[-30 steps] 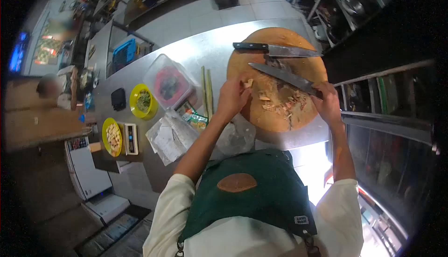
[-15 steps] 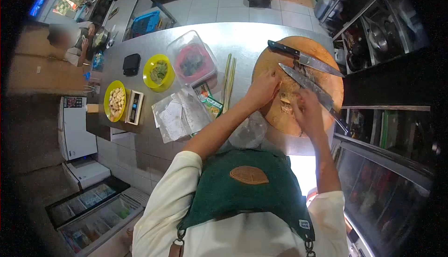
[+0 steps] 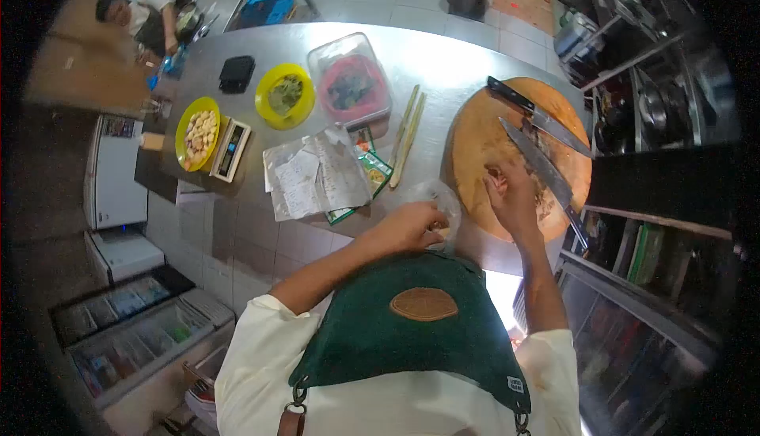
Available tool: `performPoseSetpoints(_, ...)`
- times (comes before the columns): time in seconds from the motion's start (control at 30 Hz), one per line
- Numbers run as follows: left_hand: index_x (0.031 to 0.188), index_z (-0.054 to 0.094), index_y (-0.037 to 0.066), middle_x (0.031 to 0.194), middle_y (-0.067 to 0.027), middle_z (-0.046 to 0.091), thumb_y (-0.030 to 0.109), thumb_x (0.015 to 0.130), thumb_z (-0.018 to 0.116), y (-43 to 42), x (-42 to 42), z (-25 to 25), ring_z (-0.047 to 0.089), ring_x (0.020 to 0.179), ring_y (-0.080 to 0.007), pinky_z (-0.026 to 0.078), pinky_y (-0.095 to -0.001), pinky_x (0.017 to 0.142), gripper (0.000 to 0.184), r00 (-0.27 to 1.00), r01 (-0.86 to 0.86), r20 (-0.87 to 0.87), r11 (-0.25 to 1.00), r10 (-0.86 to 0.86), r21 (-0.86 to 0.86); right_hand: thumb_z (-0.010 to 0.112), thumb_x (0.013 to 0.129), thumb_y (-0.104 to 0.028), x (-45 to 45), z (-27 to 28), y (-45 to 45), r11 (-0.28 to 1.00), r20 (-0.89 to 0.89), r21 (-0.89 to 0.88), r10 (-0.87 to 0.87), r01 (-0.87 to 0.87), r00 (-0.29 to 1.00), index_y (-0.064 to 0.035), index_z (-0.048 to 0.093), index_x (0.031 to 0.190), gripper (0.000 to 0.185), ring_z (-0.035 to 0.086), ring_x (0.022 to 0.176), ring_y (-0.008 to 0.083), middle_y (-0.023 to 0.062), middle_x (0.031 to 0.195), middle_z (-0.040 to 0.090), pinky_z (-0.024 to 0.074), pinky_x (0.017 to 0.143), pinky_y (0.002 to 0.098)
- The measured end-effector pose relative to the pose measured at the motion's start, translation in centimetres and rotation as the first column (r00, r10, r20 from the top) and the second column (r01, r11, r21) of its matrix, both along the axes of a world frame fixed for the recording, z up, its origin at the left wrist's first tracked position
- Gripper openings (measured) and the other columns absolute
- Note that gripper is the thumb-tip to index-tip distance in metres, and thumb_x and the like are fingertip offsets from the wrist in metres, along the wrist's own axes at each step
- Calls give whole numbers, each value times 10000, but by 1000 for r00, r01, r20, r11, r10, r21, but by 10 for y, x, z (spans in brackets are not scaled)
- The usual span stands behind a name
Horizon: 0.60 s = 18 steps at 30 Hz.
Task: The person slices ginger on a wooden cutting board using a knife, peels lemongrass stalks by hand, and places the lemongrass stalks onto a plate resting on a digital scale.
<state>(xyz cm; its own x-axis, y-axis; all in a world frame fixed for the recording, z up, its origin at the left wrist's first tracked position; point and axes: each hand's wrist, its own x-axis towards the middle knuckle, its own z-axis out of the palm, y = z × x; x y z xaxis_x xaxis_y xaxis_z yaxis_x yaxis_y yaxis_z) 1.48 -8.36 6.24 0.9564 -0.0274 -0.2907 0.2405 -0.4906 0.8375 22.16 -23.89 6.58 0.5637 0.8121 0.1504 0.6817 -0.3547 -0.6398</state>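
My left hand (image 3: 416, 224) is over a clear plastic bag (image 3: 434, 192) at the table's near edge. Its fingers are curled down, and whatever they hold is hidden. On the round wooden chopping board (image 3: 473, 147), my right hand (image 3: 514, 192) has its fingertips drawn together around something too small to name. Two knives lie on the board to the right: a black-handled knife (image 3: 554, 125) at the back, and a larger knife (image 3: 538, 160) whose handle points toward me over the edge. Dark scraps (image 3: 545, 202) lie beside the right hand.
Left of the board are lemongrass stalks (image 3: 408, 137), green packets (image 3: 375, 170), papers in a plastic sleeve (image 3: 317, 175), a clear tub (image 3: 383, 64), a yellow bowl of leaves (image 3: 285, 121), a scale (image 3: 230, 151) and a yellow bowl of garlic (image 3: 187, 141). A person (image 3: 150, 24) works at far left.
My left hand has moved from the board down and left to the plastic bag. My right hand stays over the board, its fingers more curled. The whole view has shifted slightly.
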Motion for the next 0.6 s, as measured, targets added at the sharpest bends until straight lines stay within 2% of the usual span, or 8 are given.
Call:
performPoseSetpoints(0.03, 1160, 717, 49, 1045, -180, 661, 185, 900, 755, -5, -6, -10, 682, 968, -346, 548, -457, 835, 296, 1000, -26, -5, 1000, 26, -3, 705, 897, -53, -7, 10, 2, 1000, -97, 0, 3, -3, 995, -20, 701, 1113, 218, 672, 902, 287, 153, 1018, 654, 536, 808, 376)
performPoseSetpoints(0.1, 1232, 663, 42, 1065, -179, 619, 133, 889, 723, -14, -13, -39, 645, 1033, -391, 538, -484, 859, 359, 993, -117, 46, 925, 108, 361, 702, 917, -61, -23, 14, 3, 1000, -193, -7, 23, -24, 981, -15, 706, 1106, 195, 679, 873, 244, 143, 1027, 669, 537, 789, 343)
performPoseSetpoints(0.2, 1291, 596, 23, 1095, -177, 602, 134, 878, 712, -11, -17, -50, 607, 1080, -416, 524, -493, 904, 443, 921, -341, 299, 889, 250, 307, 708, 945, -135, -52, 16, 4, 998, -501, 14, 61, -62, 863, -16, 684, 1148, 237, 652, 835, 166, 109, 1007, 680, 536, 712, 307)
performPoseSetpoints(0.33, 1304, 583, 33, 1112, -152, 612, 181, 872, 731, 1, -23, -38, 596, 1121, -376, 501, -474, 943, 480, 930, -342, 241, 892, 277, 295, 716, 940, -105, -79, -23, 3, 996, -649, 56, 93, -74, 755, -19, 667, 1177, 257, 654, 799, 149, 103, 1035, 684, 542, 705, 284)
performPoseSetpoints(0.4, 1264, 614, 77, 1113, -116, 626, 193, 879, 719, 8, -36, -38, 593, 1141, -321, 468, -511, 965, 415, 988, -125, 153, 756, 34, 643, 720, 942, -115, -89, -28, 8, 997, -865, 1, 38, -74, 501, -15, 644, 1190, 278, 664, 806, 155, 108, 1057, 680, 557, 730, 286)
performPoseSetpoints(0.53, 1217, 634, 104, 1102, -81, 632, 179, 876, 702, 10, -58, -35, 588, 1148, -277, 418, -555, 1002, 356, 997, -23, 68, 689, -38, 724, 702, 941, -118, -97, -33, 19, 994, -849, -25, 35, -107, 527, -7, 619, 1187, 282, 698, 927, 236, 143, 1078, 665, 581, 779, 356)
performPoseSetpoints(0.57, 1195, 641, 103, 1094, -78, 631, 175, 870, 701, 12, -65, -40, 581, 1158, -273, 399, -574, 1014, 338, 997, 1, 51, 670, -58, 742, 685, 919, -66, -98, -30, 20, 980, -545, -70, 120, -188, 830, 9, 591, 1204, 310, 692, 980, 292, 155, 1127, 641, 579, 827, 389)
performPoseSetpoints(0.6, 1172, 649, 102, 1085, -75, 630, 170, 863, 700, 15, -70, -44, 574, 1168, -270, 380, -592, 1026, 320, 996, 25, 33, 650, -77, 760, 669, 896, -14, -98, -29, 21, 960, -142, -148, 218, -239, 966, 25, 563, 1221, 344, 685, 1033, 348, 168, 1177, 618, 578, 876, 423)
